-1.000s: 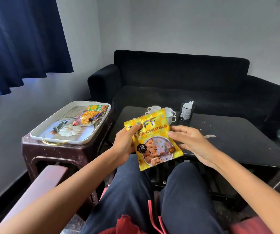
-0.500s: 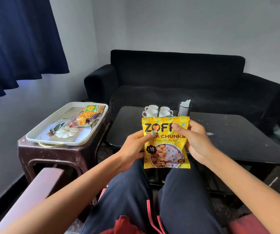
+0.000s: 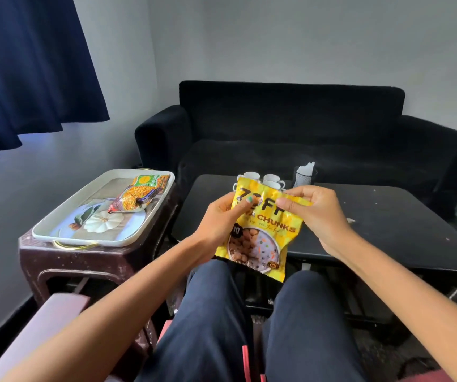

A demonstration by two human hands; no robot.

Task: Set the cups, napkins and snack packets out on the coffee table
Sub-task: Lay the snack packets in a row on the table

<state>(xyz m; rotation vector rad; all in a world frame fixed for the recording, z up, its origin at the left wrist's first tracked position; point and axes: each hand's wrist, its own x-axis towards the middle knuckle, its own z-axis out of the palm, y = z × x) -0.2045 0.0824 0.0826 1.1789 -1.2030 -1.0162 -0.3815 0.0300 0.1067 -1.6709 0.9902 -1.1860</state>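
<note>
- Pinching the top edge of the yellow snack packet (image 3: pixel 260 230), the left hand (image 3: pixel 219 219) and the right hand (image 3: pixel 315 213) grasp it from either side, thumbs on its printed front, holding it in the air over the person's knees at the near edge of the worktop (image 3: pixel 387 224).
- Half a second ago the packet was held flat and square to the camera; now its top seam is crumpled and skewed, the right hand having drawn its corner up and outward. This looks like the start of tearing the packet open, though no tear can be made out.
- Beyond the packet, on the worktop, stand the white cups (image 3: pixel 272 180) in a cluster, and just right of them the mesh holder with napkins (image 3: pixel 304 173).
- Left of the worktop, a tray (image 3: pixel 56 230) sits on a brown stool (image 3: pixel 83 260) with two more snack packets (image 3: pixel 139 194) lying on it.
- Judged from this, cups and napkins are already set out; the packets remain to be placed.
</note>
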